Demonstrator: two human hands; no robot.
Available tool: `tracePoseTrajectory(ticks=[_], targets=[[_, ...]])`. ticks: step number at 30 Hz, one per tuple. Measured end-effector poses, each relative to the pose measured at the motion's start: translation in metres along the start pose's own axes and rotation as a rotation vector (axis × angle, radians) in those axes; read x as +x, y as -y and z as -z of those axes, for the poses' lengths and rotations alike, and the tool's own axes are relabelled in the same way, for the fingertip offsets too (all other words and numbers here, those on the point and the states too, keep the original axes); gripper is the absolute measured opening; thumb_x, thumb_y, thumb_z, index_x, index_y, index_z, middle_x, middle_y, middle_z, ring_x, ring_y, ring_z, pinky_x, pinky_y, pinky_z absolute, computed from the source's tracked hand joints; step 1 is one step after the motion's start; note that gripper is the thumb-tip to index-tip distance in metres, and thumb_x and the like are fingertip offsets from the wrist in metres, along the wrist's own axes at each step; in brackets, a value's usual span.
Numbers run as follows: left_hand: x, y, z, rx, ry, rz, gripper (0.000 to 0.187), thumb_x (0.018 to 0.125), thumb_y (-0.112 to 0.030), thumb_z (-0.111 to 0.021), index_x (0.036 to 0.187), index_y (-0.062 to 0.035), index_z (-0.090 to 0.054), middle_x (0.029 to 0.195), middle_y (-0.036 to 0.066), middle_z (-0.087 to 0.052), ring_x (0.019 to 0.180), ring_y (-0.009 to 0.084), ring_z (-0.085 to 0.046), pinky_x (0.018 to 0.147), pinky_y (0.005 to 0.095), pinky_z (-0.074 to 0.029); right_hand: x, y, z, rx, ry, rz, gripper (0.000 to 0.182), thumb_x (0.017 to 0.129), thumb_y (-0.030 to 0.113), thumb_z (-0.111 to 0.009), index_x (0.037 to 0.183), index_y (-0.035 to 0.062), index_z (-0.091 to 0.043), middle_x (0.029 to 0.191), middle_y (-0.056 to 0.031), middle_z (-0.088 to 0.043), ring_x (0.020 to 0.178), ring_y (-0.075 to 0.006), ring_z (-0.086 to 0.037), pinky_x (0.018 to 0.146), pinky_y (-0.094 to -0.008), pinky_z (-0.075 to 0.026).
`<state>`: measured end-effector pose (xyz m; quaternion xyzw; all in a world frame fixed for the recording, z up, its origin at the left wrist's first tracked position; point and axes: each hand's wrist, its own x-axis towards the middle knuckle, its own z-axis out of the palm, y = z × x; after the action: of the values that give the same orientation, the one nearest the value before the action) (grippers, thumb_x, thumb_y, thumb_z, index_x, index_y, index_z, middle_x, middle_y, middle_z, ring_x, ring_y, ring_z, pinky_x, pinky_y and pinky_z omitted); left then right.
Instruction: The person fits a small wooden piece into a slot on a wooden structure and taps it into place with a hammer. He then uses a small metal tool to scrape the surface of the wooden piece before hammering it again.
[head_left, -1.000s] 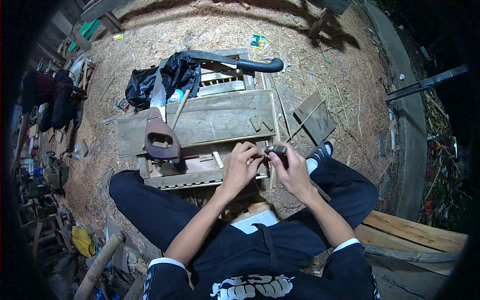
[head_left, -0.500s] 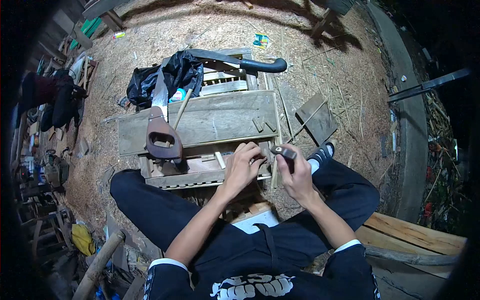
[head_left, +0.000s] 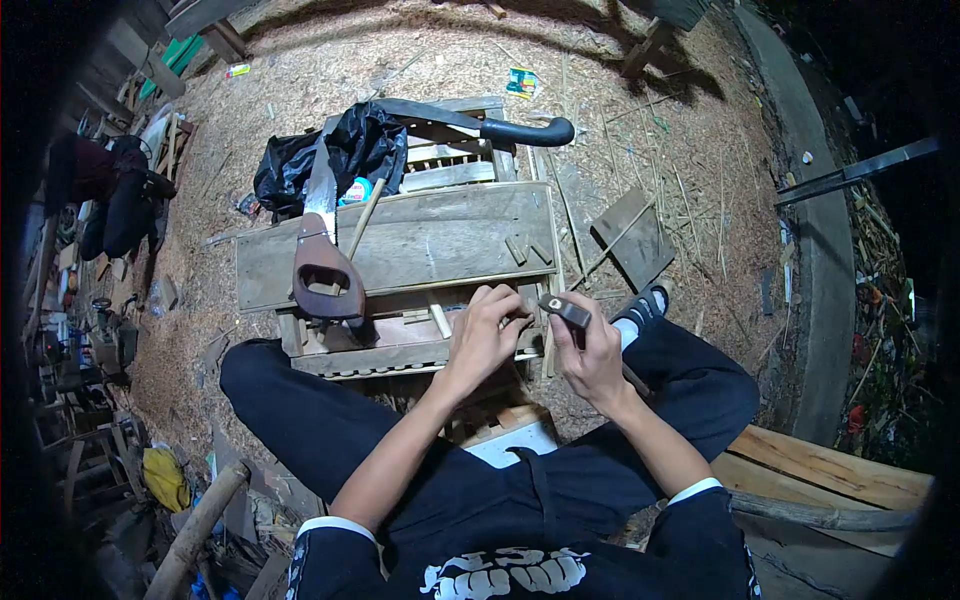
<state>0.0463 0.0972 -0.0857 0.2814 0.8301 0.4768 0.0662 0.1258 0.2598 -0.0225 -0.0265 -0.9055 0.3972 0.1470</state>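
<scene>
My left hand (head_left: 485,330) is closed at the right part of the slatted wooden frame (head_left: 385,358), its fingertips pinched on something small that I cannot make out. Just to its right, my right hand (head_left: 597,360) grips a hammer (head_left: 567,311), the dark head showing above the fingers and part of the handle below the palm. Beyond the hands lies a wide wooden board (head_left: 450,235) with small wood pieces (head_left: 516,250) on it. A handsaw with a brown handle (head_left: 326,280) rests across the board's left part.
A black plastic bag (head_left: 335,160) and a black-handled tool (head_left: 525,131) lie at the far side. A square board (head_left: 633,238) and thin sticks are on the ground at the right. Planks (head_left: 830,475) lie at lower right. Another person (head_left: 125,200) is at the far left.
The hammer head has tilted and shifted slightly in my right hand, and more of its handle shows below the palm. My left hand has hardly moved.
</scene>
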Motion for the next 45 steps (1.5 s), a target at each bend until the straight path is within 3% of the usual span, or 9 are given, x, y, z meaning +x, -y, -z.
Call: tracePoseTrajectory(ticks=[10,15,18,23,25,29,37,43,45], targets=[[0.001,-0.002,0.000,-0.012,-0.008,0.003,0.016,0.083,-0.007,-0.077,0.097,-0.0025,-0.073,0.102,0.009,-0.068,0.101,0.0333,-0.062,0.085,0.0452,-0.053,0.002,-0.004,0.000,-0.102,0.134,-0.083,0.028,0.100,0.019,-0.071,0.121,0.0020,-0.064,0.101,-0.0196,-0.076,0.088,-0.0398,-0.076,0.073,-0.0460,-0.060],[0.000,-0.001,0.001,-0.015,-0.001,-0.006,0.017,0.083,-0.007,-0.078,0.098,-0.0024,-0.073,0.103,0.009,-0.069,0.101,0.0334,-0.062,0.085,0.0450,-0.053,0.004,-0.003,0.001,0.021,-0.035,0.005,0.029,0.101,0.021,-0.070,0.123,0.0039,-0.062,0.097,-0.0215,-0.075,0.085,-0.0427,-0.075,0.070,-0.0479,-0.059],[0.001,0.000,0.000,0.000,-0.030,-0.025,0.016,0.083,-0.007,-0.078,0.098,-0.0028,-0.073,0.102,0.009,-0.069,0.100,0.0332,-0.062,0.085,0.0445,-0.053,0.003,-0.008,-0.002,-0.121,0.130,-0.068,0.029,0.101,0.021,-0.070,0.123,0.0034,-0.063,0.096,-0.0206,-0.075,0.084,-0.0412,-0.076,0.070,-0.0477,-0.059],[-0.001,0.001,-0.001,-0.013,-0.041,-0.037,0.016,0.083,-0.007,-0.078,0.098,-0.0034,-0.073,0.101,0.009,-0.069,0.099,0.0327,-0.062,0.084,0.0444,-0.054,0.003,-0.003,-0.001,0.040,-0.089,-0.014,0.030,0.101,0.022,-0.069,0.124,0.0047,-0.062,0.094,-0.0214,-0.074,0.082,-0.0435,-0.074,0.069,-0.0487,-0.058],[0.000,0.000,-0.001,-0.004,-0.043,-0.043,0.017,0.082,-0.008,-0.078,0.098,-0.0036,-0.073,0.100,0.009,-0.068,0.098,0.0325,-0.062,0.084,0.0444,-0.054,0.000,-0.009,-0.003,-0.146,0.124,-0.057,0.030,0.100,0.020,-0.072,0.123,0.0030,-0.063,0.095,-0.0197,-0.075,0.083,-0.0400,-0.075,0.070,-0.0466,-0.059],[0.001,0.001,0.000,-0.015,-0.032,-0.021,0.016,0.083,-0.009,-0.078,0.097,-0.0039,-0.073,0.100,0.009,-0.068,0.098,0.0325,-0.062,0.083,0.0448,-0.053,-0.002,-0.005,-0.003,-0.001,-0.074,0.032,0.031,0.100,0.021,-0.070,0.125,0.0027,-0.062,0.099,-0.0222,-0.074,0.085,-0.0427,-0.074,0.070,-0.0470,-0.059],[0.000,0.000,-0.001,-0.011,-0.030,-0.031,0.015,0.084,-0.010,-0.078,0.097,-0.0044,-0.073,0.101,0.009,-0.069,0.097,0.0332,-0.063,0.082,0.0454,-0.054,-0.003,-0.006,-0.003,0.055,-0.041,-0.073,0.031,0.101,0.018,-0.070,0.126,0.0028,-0.061,0.101,-0.0226,-0.074,0.090,-0.0413,-0.075,0.076,-0.0483,-0.059],[-0.003,-0.002,-0.004,-0.041,-0.055,-0.069,0.018,0.085,-0.006,-0.077,0.101,0.0011,-0.070,0.101,0.012,-0.068,0.099,0.0319,-0.063,0.085,0.0424,-0.051,0.000,-0.015,-0.006,0.164,0.046,-0.221,0.040,0.095,0.017,-0.077,0.130,0.0032,-0.061,0.103,-0.0187,-0.076,0.095,-0.0306,-0.077,0.082,-0.0382,-0.059],[-0.003,-0.002,-0.004,-0.275,-0.122,-0.043,0.018,0.088,-0.003,-0.077,0.104,0.0006,-0.070,0.103,0.012,-0.070,0.098,0.0276,-0.065,0.086,0.0395,-0.052,0.003,-0.011,-0.007,0.242,-0.005,-0.218,0.043,0.093,0.009,-0.081,0.129,-0.0003,-0.060,0.102,-0.0084,-0.075,0.091,-0.0111,-0.070,0.078,-0.0287,-0.057]])
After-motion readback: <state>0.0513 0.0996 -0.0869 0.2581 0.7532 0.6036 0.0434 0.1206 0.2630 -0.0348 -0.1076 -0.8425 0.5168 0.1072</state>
